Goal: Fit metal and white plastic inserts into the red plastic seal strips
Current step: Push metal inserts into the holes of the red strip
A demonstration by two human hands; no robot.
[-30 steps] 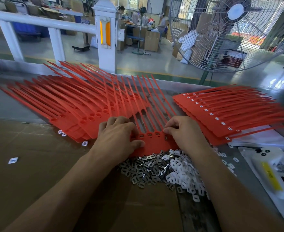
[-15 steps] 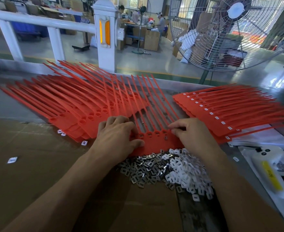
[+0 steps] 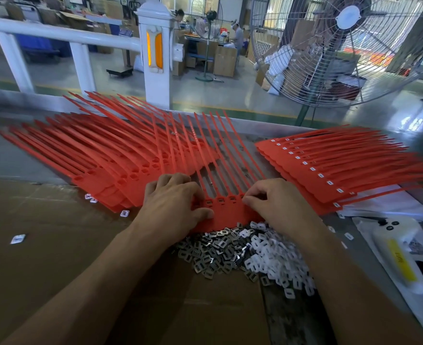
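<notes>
My left hand [image 3: 173,207] pins the strip [image 3: 226,215]; right hand [image 3: 277,205] pinches at a socket, insert unseen. Risk: insert cocks, strip slides into insert pile [image 3: 242,255].

Flattened brown cardboard sheet [image 3: 56,245] spread over the grey metal counter [image 3: 13,155] from 7 to 9 o'clock. Large wire-caged pedestal fan [image 3: 342,46] standing at 1 o'clock beyond the counter's far edge. White railing post with an orange reflector [image 3: 154,53] at 12 o'clock. White plastic tube with a yellow label [image 3: 399,260] lying at 4 o'clock.
</notes>
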